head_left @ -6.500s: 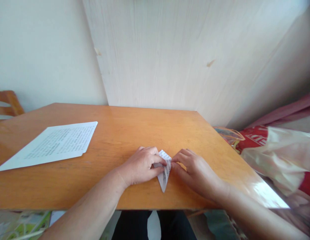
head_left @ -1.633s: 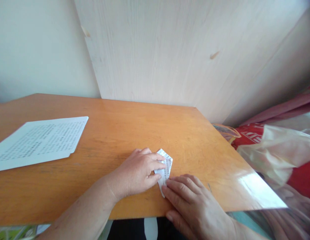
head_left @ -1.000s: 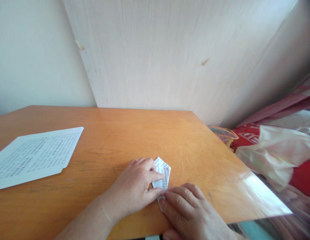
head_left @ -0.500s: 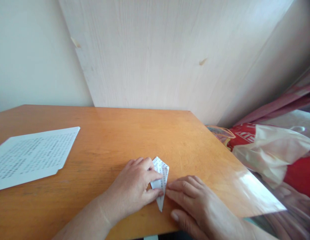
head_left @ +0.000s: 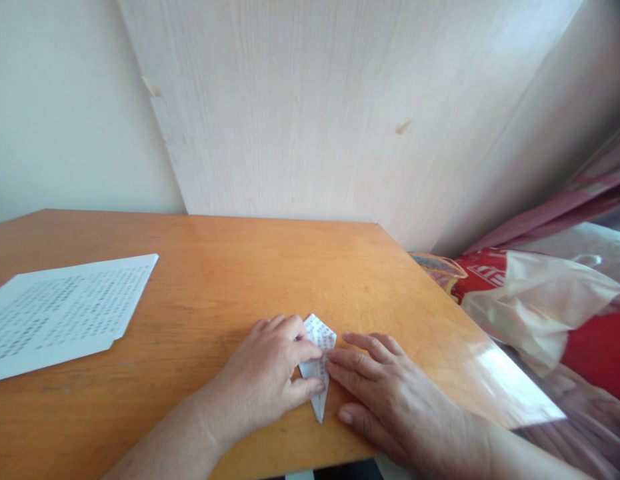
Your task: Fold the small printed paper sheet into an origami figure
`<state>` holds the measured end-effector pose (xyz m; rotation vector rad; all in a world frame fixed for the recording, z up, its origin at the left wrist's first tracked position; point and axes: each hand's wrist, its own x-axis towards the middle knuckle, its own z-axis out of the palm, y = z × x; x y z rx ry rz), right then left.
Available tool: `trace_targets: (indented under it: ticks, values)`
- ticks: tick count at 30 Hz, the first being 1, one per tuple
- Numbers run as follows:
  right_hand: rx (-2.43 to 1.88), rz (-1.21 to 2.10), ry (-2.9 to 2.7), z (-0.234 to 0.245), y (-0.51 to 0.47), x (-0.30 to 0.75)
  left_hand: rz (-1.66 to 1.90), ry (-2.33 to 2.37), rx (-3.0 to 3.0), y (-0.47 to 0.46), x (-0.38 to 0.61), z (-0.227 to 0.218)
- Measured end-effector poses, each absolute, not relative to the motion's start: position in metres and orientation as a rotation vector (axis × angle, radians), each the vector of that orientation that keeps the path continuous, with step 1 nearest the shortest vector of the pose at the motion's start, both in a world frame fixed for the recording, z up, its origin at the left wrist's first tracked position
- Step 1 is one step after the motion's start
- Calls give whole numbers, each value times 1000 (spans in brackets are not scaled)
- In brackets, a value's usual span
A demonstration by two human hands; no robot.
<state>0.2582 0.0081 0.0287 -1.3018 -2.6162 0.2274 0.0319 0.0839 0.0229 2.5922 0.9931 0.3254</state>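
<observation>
A small folded piece of printed paper (head_left: 317, 373) lies flat on the orange wooden table (head_left: 270, 273), near its front edge. My left hand (head_left: 267, 380) rests on the paper's left half, fingers curled, fingertips pinning it down. My right hand (head_left: 385, 393) lies flat on the table at the paper's right side, fingers stretched out and pressing along its right edge. Only the paper's upper corner and lower tip show between the hands.
A printed white sheet (head_left: 65, 313) lies flat at the table's left. A pale wooden board (head_left: 315, 107) leans against the wall behind the table. Plastic bags, red and translucent (head_left: 545, 300), sit beyond the table's right edge.
My right hand has slid up along the paper's right edge from the lower tip toward the middle. The left hand has stayed pressing on the paper.
</observation>
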Motion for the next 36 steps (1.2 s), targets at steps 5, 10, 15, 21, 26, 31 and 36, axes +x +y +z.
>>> trace_targets:
  ticks: [5, 10, 15, 21, 26, 31, 36]
  values:
    - [-1337, 289, -2633, 36, 14, 260, 324, 995, 2571, 84, 32, 25]
    - [-1321, 299, -2640, 34, 21, 266, 345, 987, 2581, 84, 31, 21]
    - [-1327, 263, -2624, 30, 23, 270, 342, 985, 2591, 84, 31, 21]
    - [-1360, 204, -2617, 26, 26, 273, 312, 995, 2603, 84, 31, 24]
    - [-1405, 128, -2530, 19, 32, 276, 318, 1007, 2625, 85, 32, 21]
    - [-1512, 114, -2317, 17, 40, 270, 350, 993, 2620, 87, 31, 20]
    - [-1653, 61, -2268, 16, 53, 261, 310, 1017, 2602, 87, 32, 25]
